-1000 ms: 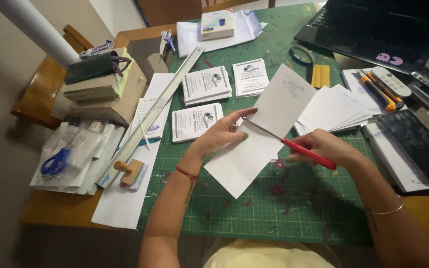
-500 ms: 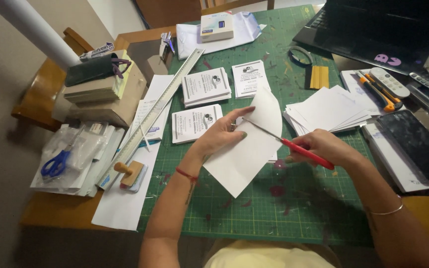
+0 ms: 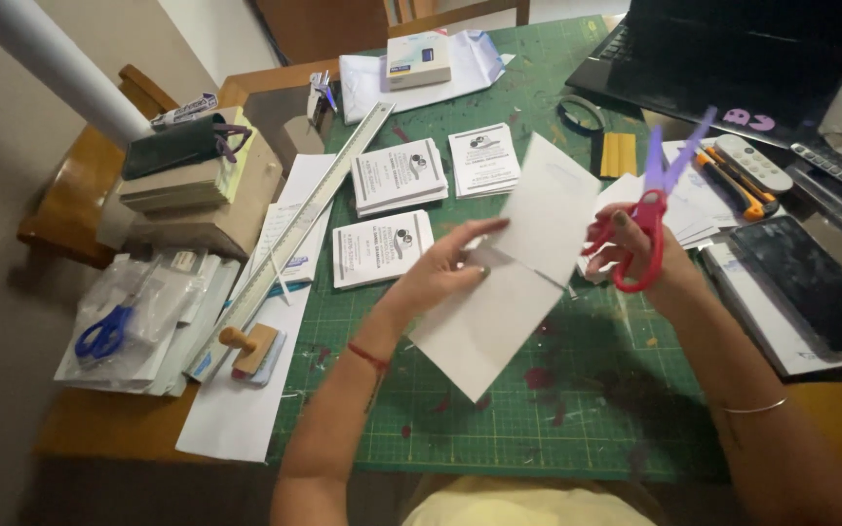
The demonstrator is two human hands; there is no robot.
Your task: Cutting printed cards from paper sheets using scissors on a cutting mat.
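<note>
My left hand (image 3: pixel 445 268) pinches a white sheet of paper (image 3: pixel 514 268) near its middle, above the green cutting mat (image 3: pixel 499 429). The sheet shows a cut line across it, and its upper part tilts up and away. My right hand (image 3: pixel 640 248) grips red-handled scissors (image 3: pixel 653 200), lifted clear of the paper to its right. Their blurred purple blades point up and away from me.
Stacks of printed cards (image 3: pixel 400 175) lie on the mat beyond my hands. A long metal ruler (image 3: pixel 294 229), a wooden stamp (image 3: pixel 250 346) and blue scissors (image 3: pixel 104 331) lie at left. At right are loose white sheets (image 3: pixel 694 209), a tablet (image 3: pixel 811 282), utility knives (image 3: pixel 733 185) and a laptop (image 3: pixel 733 58).
The scissors were cutting through the sheet; now my right hand has pulled them out and raised them, blades up. The sheet's upper part has swung upward.
</note>
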